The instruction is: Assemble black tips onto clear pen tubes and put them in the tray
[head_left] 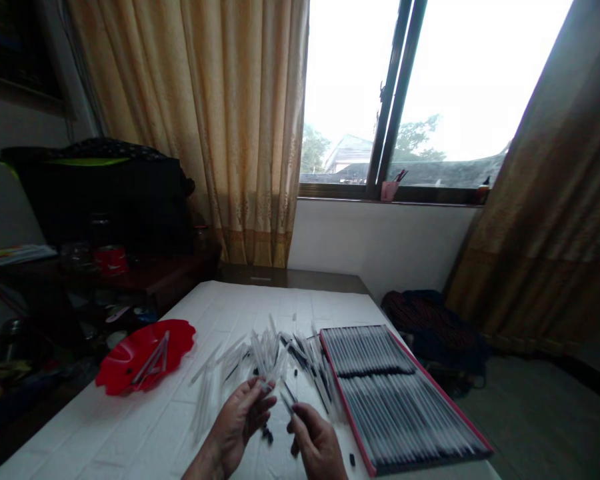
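My left hand (244, 417) is pinched, thumb against forefinger, on a clear plastic tube that blurs into the pile behind it. My right hand (317, 440) grips a slim pen-like stick (289, 397), its tip pointing up and left toward my left hand. Just beyond both hands lies a loose heap of clear plastic tubes (265, 350), with dark thin sticks (305, 357) mixed in at its right. Small black caps (267, 435) are scattered on the table under and around my hands. To the right, a red-edged tray (350, 421) holds two rows of capped pen-like sticks (403, 407).
A red scalloped plate (177, 335) with a few clear tubes stands at the table's left. The white-covered table (70, 440) reaches back toward a window and curtain. A dark cabinet (180, 270) with a red can is on the left; dark cloth (425, 327) lies beyond the right edge.
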Available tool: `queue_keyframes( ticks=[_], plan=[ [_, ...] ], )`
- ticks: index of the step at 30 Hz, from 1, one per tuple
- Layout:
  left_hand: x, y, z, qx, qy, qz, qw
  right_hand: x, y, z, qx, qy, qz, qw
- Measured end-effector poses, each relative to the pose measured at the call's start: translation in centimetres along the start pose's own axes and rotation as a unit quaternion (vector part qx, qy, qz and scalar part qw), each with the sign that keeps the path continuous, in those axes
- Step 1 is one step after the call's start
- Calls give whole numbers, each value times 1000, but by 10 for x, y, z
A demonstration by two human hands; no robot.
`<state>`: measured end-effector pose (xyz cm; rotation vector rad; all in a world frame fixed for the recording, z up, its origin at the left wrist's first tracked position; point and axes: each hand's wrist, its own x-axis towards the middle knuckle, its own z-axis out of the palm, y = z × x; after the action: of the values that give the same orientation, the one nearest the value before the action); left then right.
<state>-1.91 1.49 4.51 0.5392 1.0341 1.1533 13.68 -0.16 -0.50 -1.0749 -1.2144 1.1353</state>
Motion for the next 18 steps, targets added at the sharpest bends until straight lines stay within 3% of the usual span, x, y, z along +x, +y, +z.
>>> queue_keyframes(
  ticks=[3,9,18],
  plan=[
    [-1,0,0,5,5,-5,1000,-1,-5,0,-19,-33,13,999],
    [-1,-2,1,78,-8,10,997,-2,-18,6,-87,-34,-5,996],
    [11,-8,-12,176,-39,58,982,2,-25,-1,-225,-46,-65,971]
  ],
)
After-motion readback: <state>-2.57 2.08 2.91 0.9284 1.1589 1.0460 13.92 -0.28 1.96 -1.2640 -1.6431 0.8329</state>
